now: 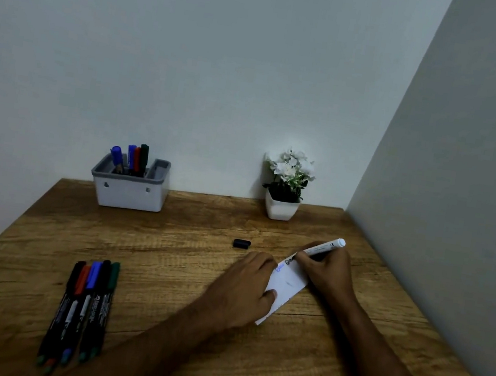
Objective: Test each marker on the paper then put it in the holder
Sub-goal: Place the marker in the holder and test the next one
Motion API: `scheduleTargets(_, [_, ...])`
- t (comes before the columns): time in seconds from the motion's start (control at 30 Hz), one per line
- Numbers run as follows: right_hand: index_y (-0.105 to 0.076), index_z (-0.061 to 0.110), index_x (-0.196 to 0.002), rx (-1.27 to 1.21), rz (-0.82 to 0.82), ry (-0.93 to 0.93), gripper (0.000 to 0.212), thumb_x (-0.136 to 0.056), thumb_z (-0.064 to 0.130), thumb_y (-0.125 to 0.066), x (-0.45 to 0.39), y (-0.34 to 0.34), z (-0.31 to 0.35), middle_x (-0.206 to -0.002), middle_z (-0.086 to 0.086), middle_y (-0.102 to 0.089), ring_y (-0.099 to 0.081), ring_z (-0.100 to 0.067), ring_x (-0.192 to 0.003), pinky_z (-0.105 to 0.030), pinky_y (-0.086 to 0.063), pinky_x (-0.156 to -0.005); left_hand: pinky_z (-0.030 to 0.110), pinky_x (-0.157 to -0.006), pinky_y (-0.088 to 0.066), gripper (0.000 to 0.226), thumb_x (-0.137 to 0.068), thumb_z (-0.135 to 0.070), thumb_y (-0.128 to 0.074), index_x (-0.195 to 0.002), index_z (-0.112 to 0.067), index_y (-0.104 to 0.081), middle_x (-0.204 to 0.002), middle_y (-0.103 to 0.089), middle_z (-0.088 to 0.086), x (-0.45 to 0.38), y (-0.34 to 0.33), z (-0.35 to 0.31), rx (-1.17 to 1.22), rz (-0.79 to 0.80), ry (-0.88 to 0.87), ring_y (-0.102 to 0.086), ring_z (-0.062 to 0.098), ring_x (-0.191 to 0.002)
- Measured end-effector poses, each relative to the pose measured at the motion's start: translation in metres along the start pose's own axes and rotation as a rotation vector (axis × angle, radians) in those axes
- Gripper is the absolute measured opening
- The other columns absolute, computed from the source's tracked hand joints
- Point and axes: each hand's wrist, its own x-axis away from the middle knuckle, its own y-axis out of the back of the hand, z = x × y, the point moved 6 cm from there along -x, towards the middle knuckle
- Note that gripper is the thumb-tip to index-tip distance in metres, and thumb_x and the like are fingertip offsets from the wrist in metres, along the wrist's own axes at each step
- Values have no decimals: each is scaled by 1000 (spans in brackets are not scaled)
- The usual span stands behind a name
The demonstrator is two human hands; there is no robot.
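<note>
right hand (322, 270) gripping marker (324, 248) on paper (289, 284), left hand (247, 286) pressing paper

Wooden table (166, 259), grey walls (226, 57)

A single head-worn camera looks forward and down from above the near edge of the table (169, 240), wide-angle, so edges bow. It faces the far edge and the wall behind, whose upper half fills the picture. Both forearms reach in from the bottom, close to the lens. The far right corner meets a side wall. No second view.
</note>
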Motion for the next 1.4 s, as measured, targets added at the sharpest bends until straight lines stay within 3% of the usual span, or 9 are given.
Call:
scheduleTargets(0.4, [-79, 6, -84, -237, -115, -48, 9, -88, 12, -75, 3, 18, 7, -77, -6, -78, -75, -16, -70, -19, -53, -54, 19, -95, -36, 39, -97, -35, -51, -133, -21, -50, -131, -49, -10, -3, 4, 8, 184, -60, 92, -43, 3, -118])
scheduleTargets(0.57, [-80, 10, -81, -292, -86, -66, 12, -89, 18, -77, 5, 19, 15, -72, -5, -73, -69, -15, -65, -25, -53, -56, 25, -107, -36, 42, -99, -32, -50, -140, -23, -46, -142, -46, -9, -10, 17, 21, 174, -105, 150, -40, 6, -130])
scheduleTargets(0.67, [-75, 16, -68, -326, -48, -40, 22, -90, 16, -77, 7, 17, 22, -58, -3, -65, -62, -14, -55, -24, -49, -54, 25, -100, -45, 38, -95, -24, -55, -133, -23, -52, -134, -52, -6, -17, 30, 41, 157, -180, 187, -50, 5, -120])
scheduleTargets(0.83, [-80, 7, -87, -370, 10, -52, 8, -88, 15, -80, 9, 8, 28, -60, -7, -67, -61, -18, -54, -27, -50, -54, 26, -99, -42, 35, -91, -19, -62, -125, -19, -55, -126, -54, -2, -25, 35, 72, 24, -187, 248, -47, 13, -120])
scheduleTargets(1.03, [-79, 3, -90, -376, 42, -24, 15, -83, 15, -85, 9, -1, 34, -55, 3, -66, -57, -12, -47, -24, -46, -49, 20, -79, -37, 11, -88, -19, -67, -98, -21, -63, -106, -55, -4, -29, 31, 71, -79, -153, 248, -46, 11, -103])
scheduleTargets(1.1, [-80, 3, -89, -405, 50, -6, 13, -85, 15, -84, 11, -2, 37, -57, -1, -67, -58, -16, -50, -26, -47, -51, 21, -77, -37, 11, -87, -18, -68, -96, -21, -63, -105, -56, -5, -29, 32, 70, -75, -152, 256, -47, 10, -101])
scheduleTargets(1.2, [-81, 5, -86, -494, 48, -4, 10, -88, 14, -80, 16, -2, 42, -69, -22, -71, -60, -25, -57, -31, -49, -56, 22, -73, -44, 16, -85, -13, -69, -96, -24, -65, -99, -60, -10, -26, 38, 67, 32, -181, 289, -53, 5, -93])
scheduleTargets(1.33, [-80, -1, -83, -559, 67, -55, 9, -87, 7, -77, 20, -6, 47, -66, -17, -70, -59, -24, -55, -34, -49, -57, 3, -63, -34, 20, -86, -7, -70, -97, -24, -69, -90, -61, -19, -23, 47, 58, 202, -241, 323, -52, -10, -78])
scheduleTargets(1.4, [-79, -3, -84, -561, 78, -49, 7, -86, 4, -78, 22, -7, 50, -67, -14, -71, -60, -23, -55, -33, -48, -55, 1, -60, -34, 20, -86, -5, -70, -96, -22, -70, -85, -60, -20, -21, 51, 54, 259, -277, 337, -50, -14, -74])
